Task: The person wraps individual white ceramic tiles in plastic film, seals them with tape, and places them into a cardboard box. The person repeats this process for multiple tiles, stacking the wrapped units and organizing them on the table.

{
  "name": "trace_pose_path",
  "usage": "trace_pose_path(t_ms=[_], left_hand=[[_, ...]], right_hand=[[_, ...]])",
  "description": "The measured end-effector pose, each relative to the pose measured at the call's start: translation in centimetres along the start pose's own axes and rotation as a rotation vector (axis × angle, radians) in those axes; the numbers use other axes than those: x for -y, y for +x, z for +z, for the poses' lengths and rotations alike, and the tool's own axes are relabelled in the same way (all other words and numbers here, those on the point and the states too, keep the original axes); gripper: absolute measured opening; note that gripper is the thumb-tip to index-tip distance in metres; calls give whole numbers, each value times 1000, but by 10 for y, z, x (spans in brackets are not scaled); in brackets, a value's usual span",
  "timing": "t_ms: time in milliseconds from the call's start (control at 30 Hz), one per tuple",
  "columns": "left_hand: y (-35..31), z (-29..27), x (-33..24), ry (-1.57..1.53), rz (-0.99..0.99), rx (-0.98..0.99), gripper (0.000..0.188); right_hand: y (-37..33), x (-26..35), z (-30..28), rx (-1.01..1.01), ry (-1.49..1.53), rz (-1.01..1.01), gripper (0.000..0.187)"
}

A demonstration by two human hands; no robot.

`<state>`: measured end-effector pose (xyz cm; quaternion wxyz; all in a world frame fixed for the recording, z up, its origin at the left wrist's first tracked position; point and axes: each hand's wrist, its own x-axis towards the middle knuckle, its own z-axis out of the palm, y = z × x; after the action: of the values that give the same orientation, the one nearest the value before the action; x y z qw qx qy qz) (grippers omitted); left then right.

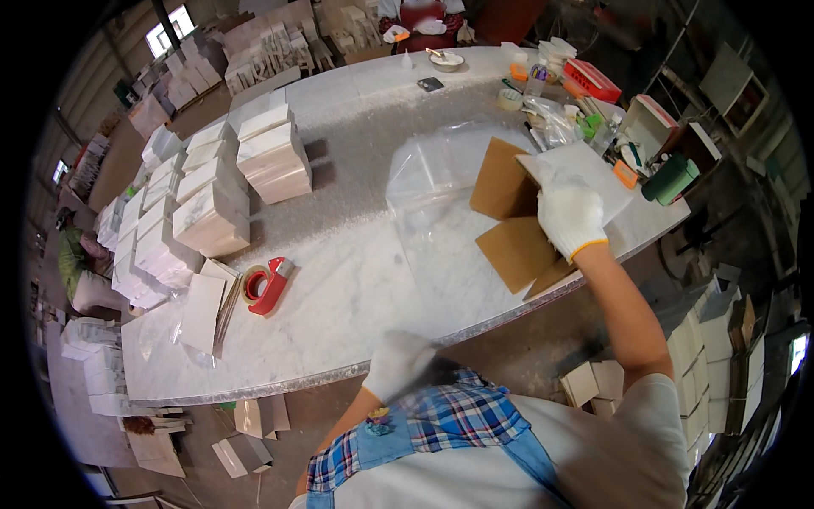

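My right hand (pixel 572 214), in a white knit glove, is closed on the upper part of a cardboard box (pixel 509 182) at the table's right end. The box has white outer faces and brown inner flaps spread apart toward the left. Its fingertips are partly hidden against the box. My left hand (pixel 400 363), also gloved, is just off the table's near edge in front of my plaid apron. Motion smears its fingers, and a dark blurred shape (pixel 441 371) shows beside it; I cannot tell whether it is held. Clear plastic sheeting (pixel 432 165) lies left of the box.
Stacks of white marble-patterned blocks (pixel 212 212) cover the table's left part. Near them are a red tape dispenser (pixel 270 287) and flat white cards (pixel 203 314). Red boxes (pixel 592 81) and a green container (pixel 671 179) crowd the far right. Another person (pixel 424 17) is across the table.
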<state>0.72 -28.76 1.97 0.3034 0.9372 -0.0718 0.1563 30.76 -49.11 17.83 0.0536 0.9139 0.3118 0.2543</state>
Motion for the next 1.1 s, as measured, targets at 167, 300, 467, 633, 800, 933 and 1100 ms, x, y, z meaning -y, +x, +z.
trace_pose_path(t_ms=[167, 300, 467, 633, 800, 933, 1100], left_hand=[[-17, -18, 19, 36, 27, 16, 16], [-29, -40, 32, 94, 148, -145, 7], [-48, -67, 47, 126, 109, -151, 7], [-71, -83, 62, 87, -26, -53, 10], [-85, -85, 82, 167, -63, -196, 9], [-93, -88, 101, 238, -154, -348, 14], [-102, -117, 116, 323, -475, -532, 17]], right_hand=[[25, -12, 8, 105, 21, 161, 22], [33, -13, 9, 151, 6, 117, 32], [41, -35, -19, 271, 45, 38, 35], [34, -50, -19, 233, 98, -24, 43], [28, -43, -25, 205, 120, 80, 76], [36, 13, -59, -112, -50, -30, 67], [27, 94, -53, -132, 423, -219, 48]])
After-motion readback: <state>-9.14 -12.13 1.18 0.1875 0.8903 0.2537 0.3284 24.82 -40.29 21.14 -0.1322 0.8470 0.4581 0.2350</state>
